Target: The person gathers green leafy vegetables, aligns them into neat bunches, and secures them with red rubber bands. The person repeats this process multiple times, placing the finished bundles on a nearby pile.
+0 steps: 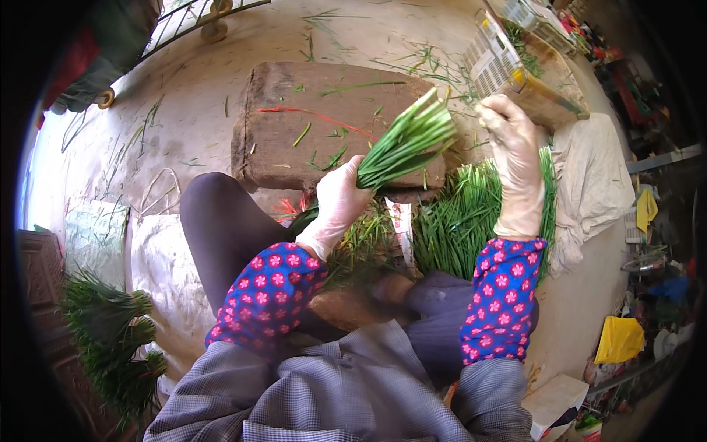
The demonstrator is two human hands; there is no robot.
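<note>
My left hand (pixel 343 199), in a thin whitish glove, grips a bunch of green chives (pixel 411 141) around its leaves. The pale cut ends point up and to the right, above a low block covered in brown cloth (pixel 309 127). To the right of the bunch, apart from it, my right hand (pixel 511 124) is raised in a similar glove. Its fingers are curled in with the tips together; any small scrap between them is too blurred to make out. Below that hand lies a large pile of chives (pixel 458 215), partly hidden by my right forearm.
A red string (pixel 315 113) and leaf scraps lie on the block. Loose leaves (pixel 362 237) and a printed strip (pixel 402 229) are before my legs. Tied chive bundles (pixel 110 337) stand at left. A plastic crate (pixel 491 61) and a pale cloth sack (pixel 594 171) are at right.
</note>
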